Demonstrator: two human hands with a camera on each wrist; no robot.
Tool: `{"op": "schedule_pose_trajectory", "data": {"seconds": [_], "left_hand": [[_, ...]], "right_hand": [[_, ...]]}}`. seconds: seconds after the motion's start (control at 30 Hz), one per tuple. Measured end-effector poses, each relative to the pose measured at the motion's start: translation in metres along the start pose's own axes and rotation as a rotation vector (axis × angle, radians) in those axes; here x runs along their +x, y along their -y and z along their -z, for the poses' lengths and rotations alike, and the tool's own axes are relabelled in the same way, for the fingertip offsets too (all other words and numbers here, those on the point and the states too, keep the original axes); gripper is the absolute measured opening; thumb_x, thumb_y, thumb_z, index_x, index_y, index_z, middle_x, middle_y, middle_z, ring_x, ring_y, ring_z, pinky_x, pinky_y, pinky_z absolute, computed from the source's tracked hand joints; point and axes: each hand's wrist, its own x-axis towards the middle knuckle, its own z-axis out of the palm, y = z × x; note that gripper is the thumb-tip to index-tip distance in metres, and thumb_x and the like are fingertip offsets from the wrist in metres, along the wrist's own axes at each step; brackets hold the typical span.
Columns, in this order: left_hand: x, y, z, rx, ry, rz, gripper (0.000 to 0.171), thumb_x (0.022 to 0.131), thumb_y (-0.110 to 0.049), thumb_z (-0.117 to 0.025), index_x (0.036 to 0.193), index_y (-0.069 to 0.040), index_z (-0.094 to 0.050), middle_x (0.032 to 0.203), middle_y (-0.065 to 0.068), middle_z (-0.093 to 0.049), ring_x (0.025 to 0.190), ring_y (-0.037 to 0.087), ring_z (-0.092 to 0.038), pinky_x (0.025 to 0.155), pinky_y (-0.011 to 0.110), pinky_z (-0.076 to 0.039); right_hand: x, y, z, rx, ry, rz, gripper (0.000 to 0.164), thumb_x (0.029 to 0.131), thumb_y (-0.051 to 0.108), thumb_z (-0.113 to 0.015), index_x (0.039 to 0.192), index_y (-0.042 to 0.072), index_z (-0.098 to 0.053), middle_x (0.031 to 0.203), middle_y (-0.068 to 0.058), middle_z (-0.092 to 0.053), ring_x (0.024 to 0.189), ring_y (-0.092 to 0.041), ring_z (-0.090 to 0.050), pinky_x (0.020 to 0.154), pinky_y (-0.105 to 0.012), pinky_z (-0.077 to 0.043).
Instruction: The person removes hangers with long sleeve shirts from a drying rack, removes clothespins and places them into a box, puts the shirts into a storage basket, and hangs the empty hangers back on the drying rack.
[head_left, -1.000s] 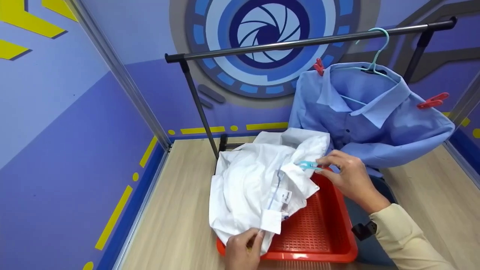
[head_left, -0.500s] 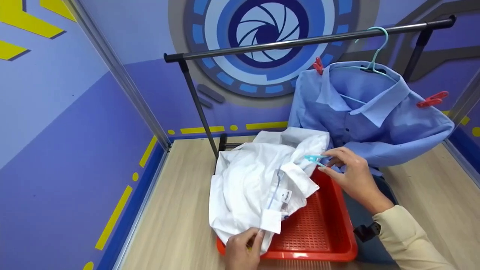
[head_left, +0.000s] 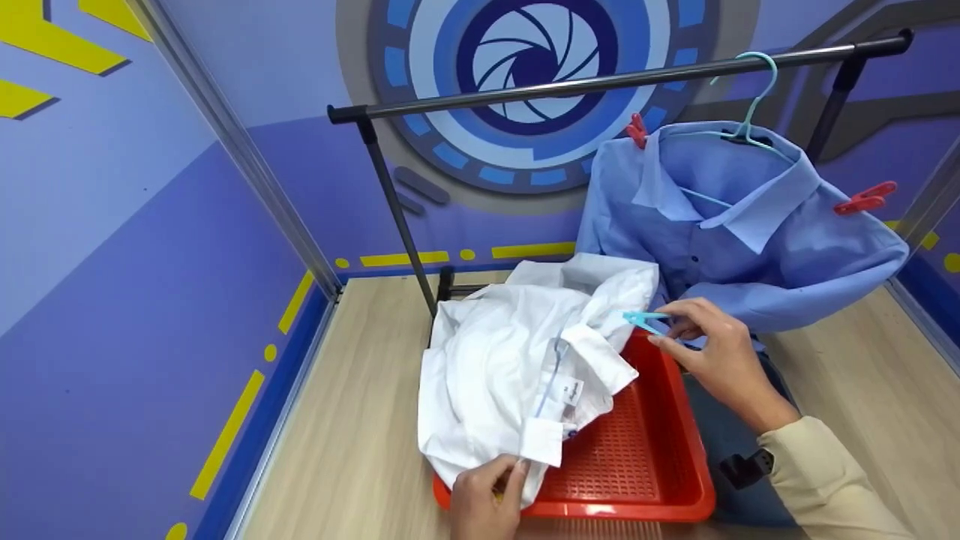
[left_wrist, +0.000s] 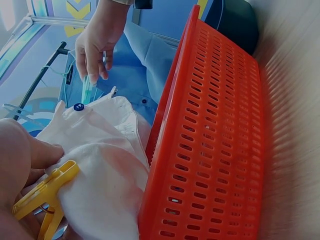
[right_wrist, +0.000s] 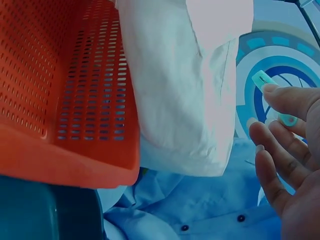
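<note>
A crumpled white shirt (head_left: 487, 367) lies over the red basket (head_left: 697, 491), its collar toward the right. At the shirt's near edge, my left hand (head_left: 484, 499) pinches the fabric between thumb and fingers. In the left wrist view, a yellow clothespin (left_wrist: 47, 192) sits within that hand, one end against the white cloth; whether it clips the cloth I cannot tell. My right hand (head_left: 720, 349) pinches a turquoise clothespin (head_left: 645, 321) by its handle ends, just right of the shirt and above the basket's far side. Part of this clothespin is hidden by fingers in the right wrist view.
Behind, a blue shirt (head_left: 675, 232) hangs from a pale green hanger (head_left: 761, 97) on a black rail (head_left: 555, 94). Red clothespins (head_left: 866, 199) grip its shoulders. A dark blue container (head_left: 750, 442) stands right of the basket, on the wooden surface (head_left: 337, 420).
My right hand has moved right with the turquoise clothespin, away from the white collar, and the clothespin has turned slightly. My left hand keeps its place on the shirt.
</note>
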Motion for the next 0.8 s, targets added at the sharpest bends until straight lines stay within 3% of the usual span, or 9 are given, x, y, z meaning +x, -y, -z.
{"op": "schedule_pose_trajectory", "data": {"seconds": [0.3, 0.57, 0.8], "left_hand": [[0.0, -0.001, 0.001, -0.002, 0.016, 0.017, 0.014, 0.09, -0.025, -0.067, 0.077, -0.022, -0.07, 0.064, -0.015, -0.061, 0.06, -0.008, -0.05, 0.057, 0.012, -0.041], [0.0, 0.0, 0.0, -0.004, -0.011, -0.01, 0.013, 0.09, -0.023, -0.068, 0.077, -0.022, -0.07, 0.064, -0.015, -0.062, 0.06, -0.009, -0.051, 0.056, 0.01, -0.042], [-0.001, -0.002, 0.001, -0.019, 0.011, 0.02, 0.014, 0.09, -0.024, -0.067, 0.077, -0.022, -0.069, 0.064, -0.015, -0.061, 0.059, -0.009, -0.05, 0.056, 0.012, -0.042]], "right_hand": [[-0.004, -0.008, 0.005, -0.01, -0.018, -0.04, 0.033, 0.073, 0.005, -0.082, 0.104, 0.008, -0.069, 0.094, 0.002, -0.063, 0.072, 0.005, -0.059, 0.069, -0.005, -0.046], [-0.009, -0.014, 0.008, -0.009, -0.024, -0.073, 0.032, 0.075, 0.006, -0.081, 0.105, 0.007, -0.069, 0.094, 0.002, -0.062, 0.073, 0.007, -0.058, 0.069, -0.004, -0.046], [-0.013, -0.019, 0.01, -0.013, -0.037, -0.085, 0.031, 0.075, 0.006, -0.081, 0.104, 0.006, -0.069, 0.093, 0.0, -0.062, 0.074, 0.01, -0.057, 0.069, -0.002, -0.045]]}}
